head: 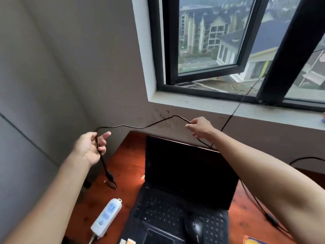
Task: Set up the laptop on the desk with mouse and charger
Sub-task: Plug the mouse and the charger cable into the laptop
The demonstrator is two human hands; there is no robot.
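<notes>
Mouse: the mouse (194, 228) lies on the laptop's keyboard near the front edge, not yet on the worktop.
Strip: a white power strip (107, 216) lies on the worktop (126, 166) just left of the laptop, its sockets facing up and apparently free.
Laptop: the laptop (186, 176) stands open in the middle of the worktop, screen dark.
Plug: the cable's plug end (110, 180) hangs below the left hand, above the worktop near the strip; whether it touches the wood I cannot tell.
Left hand: the left hand (91, 148) is loosely curled around the cable (137, 127), index finger pointing out, cord running through the palm.
Right hand: the right hand (200, 126) pinches the same cable higher up, beyond the top of the screen.
Cable run: between the hands it spans in a slack arc over the lid; past the right hand it drops behind the screen and reappears on the right of the worktop.
Window: a window (211, 50) stands open behind the worktop.
Risk: the cord passing behind the lid could snag on it and tip or shift the laptop if pulled taut.
Risk: the loose left grip could let the plug slide and knock the worktop.
Risk: the mouse would be crushed if the lid were shut.
</notes>
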